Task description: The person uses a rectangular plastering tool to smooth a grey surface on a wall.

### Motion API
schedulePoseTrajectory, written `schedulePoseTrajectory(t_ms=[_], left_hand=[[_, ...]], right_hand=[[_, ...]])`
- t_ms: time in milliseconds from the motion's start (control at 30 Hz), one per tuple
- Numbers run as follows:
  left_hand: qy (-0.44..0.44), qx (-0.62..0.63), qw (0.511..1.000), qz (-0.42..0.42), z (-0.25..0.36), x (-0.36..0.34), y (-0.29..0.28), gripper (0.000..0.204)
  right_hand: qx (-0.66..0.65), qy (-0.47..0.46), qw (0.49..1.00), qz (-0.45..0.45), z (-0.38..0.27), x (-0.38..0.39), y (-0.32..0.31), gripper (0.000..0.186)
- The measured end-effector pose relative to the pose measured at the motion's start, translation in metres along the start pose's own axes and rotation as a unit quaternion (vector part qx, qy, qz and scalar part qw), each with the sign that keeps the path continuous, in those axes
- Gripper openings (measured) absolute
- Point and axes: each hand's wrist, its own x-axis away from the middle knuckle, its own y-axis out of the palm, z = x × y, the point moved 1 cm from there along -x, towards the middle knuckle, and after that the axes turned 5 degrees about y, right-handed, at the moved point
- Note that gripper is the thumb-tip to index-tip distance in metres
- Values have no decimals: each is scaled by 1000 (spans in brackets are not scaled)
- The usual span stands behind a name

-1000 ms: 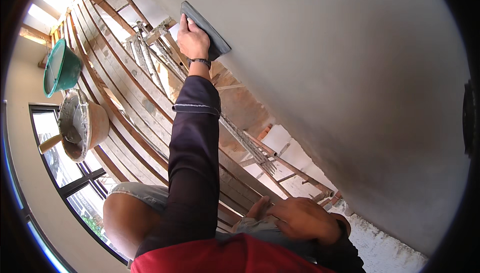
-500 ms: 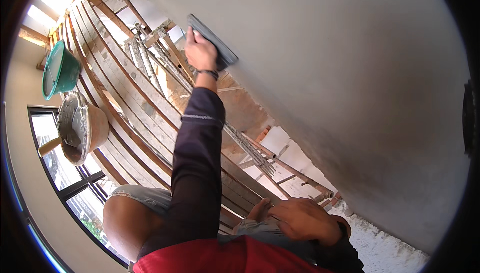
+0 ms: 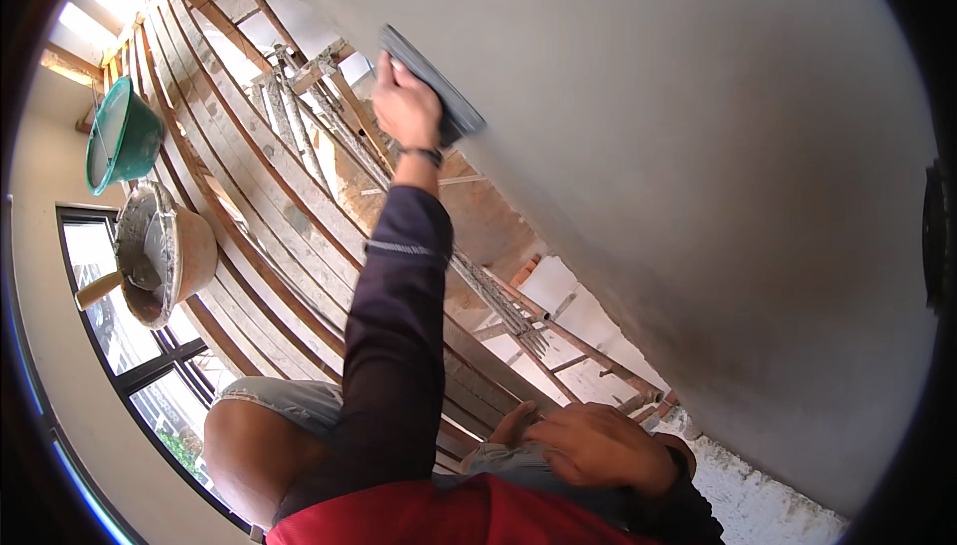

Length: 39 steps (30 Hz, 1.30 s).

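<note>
My left hand (image 3: 407,111) is closed around the handle of a dark grey plastering trowel (image 3: 429,78), reaching far forward. The trowel's long blade lies against the smooth grey plastered wall (image 3: 648,146), at the wall's edge. Low in the picture, my right hand (image 3: 603,450) rests near my lap beside my bare foot (image 3: 513,423). Its fingers are loosely bent and apart, with nothing visible in them.
Wooden planks (image 3: 249,186) form a slatted platform on the left. On it stand a green bucket (image 3: 125,136) and a mortar-crusted bucket (image 3: 189,256) with a wooden-handled tool (image 3: 100,291) inside. Scaffold poles (image 3: 588,351) run below the wall's edge. A dark-framed window (image 3: 130,365) is at left.
My left hand and the trowel have shifted slightly right along the wall. My right hand has moved a little to the left, its fingers extending slightly.
</note>
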Motion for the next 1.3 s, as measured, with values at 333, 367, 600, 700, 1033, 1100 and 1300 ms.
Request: schedulePoseTrajectory(t_ms=[333,367,600,700,1033,1100,1300], left_hand=[[10,71,994,-84,1,238,-24,45],[22,63,994,-83,1,236,-22,45],[35,-10,999,30,-20,-31,8,41],[77,35,995,53,-37,-40,11,41],[54,54,996,-40,-26,246,-7,46],[66,4,998,-10,-39,150,10,43],[57,37,998,15,-55,58,16,44]], right_hand=[[4,-14,1000,-18,3,-18,8,34],[7,-6,1000,-27,2,-18,7,35],[8,36,999,15,4,3,-2,33],[17,41,998,34,8,16,-1,32],[1,-24,1000,-3,-3,-2,8,31],[2,4,1000,3,4,8,7,34],[45,68,996,30,12,35,20,33]])
